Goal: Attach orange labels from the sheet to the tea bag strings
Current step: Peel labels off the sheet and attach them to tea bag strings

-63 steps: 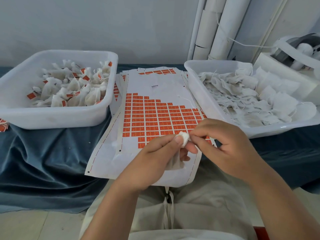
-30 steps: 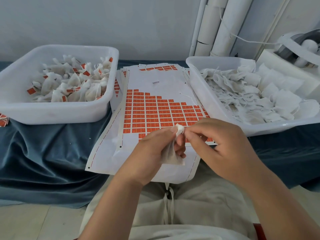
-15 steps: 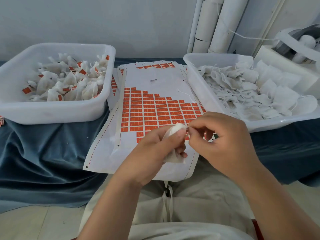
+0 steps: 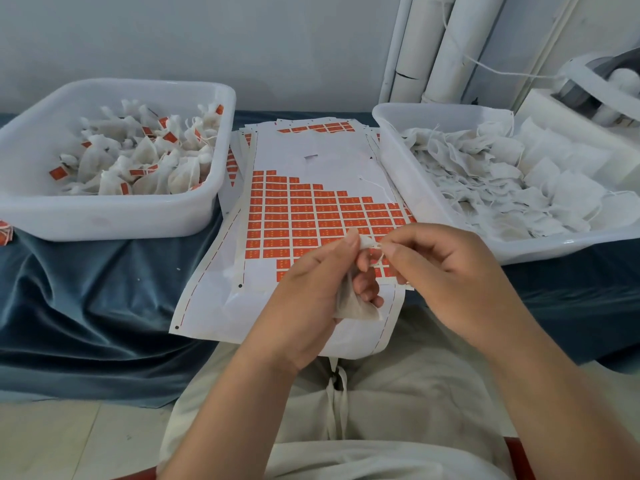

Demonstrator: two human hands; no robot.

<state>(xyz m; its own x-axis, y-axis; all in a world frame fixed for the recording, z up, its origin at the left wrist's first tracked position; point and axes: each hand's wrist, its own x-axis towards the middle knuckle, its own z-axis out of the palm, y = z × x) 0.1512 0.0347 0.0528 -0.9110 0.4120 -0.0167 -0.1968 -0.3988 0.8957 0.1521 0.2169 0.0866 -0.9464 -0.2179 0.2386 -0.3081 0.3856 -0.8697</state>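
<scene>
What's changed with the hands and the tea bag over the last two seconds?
The right hand has eased slightly right of the left hand, still pinching at the top of the tea bag, which the left hand keeps gripping. Nothing picked up or let go. The label sheet, left bin and right bin stayed put.

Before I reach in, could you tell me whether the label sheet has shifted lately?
No. The label sheet lies just as before between the left bin and right bin; only the camera tilted.
</scene>
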